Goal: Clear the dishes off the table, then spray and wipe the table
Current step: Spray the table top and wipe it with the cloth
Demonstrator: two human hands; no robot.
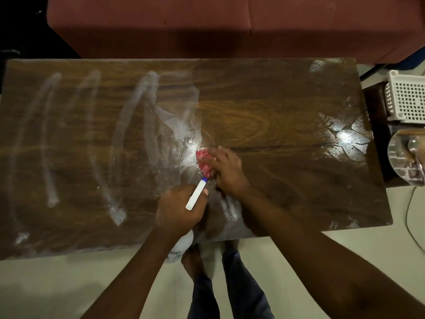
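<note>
The wooden table (pixel 276 107) carries no dishes; its left half shows curved white spray streaks (pixel 138 125), and a red sofa (pixel 207 26) stands beyond its far edge. The left hand (pixel 180 209) is wrapped around a white spray bottle (pixel 181 246) above the near edge, nozzle (pixel 197 194) angled toward the table centre. The right hand (pixel 226 168) presses a crumpled pink cloth (pixel 204 163) flat against the centre, fingers closed on it.

Dim room; overhead light glares on the wet table (pixel 264 107) at centre and right. Wide-angle bending curves the edges; the right hand (pixel 226 168) is motion-blurred.
</note>
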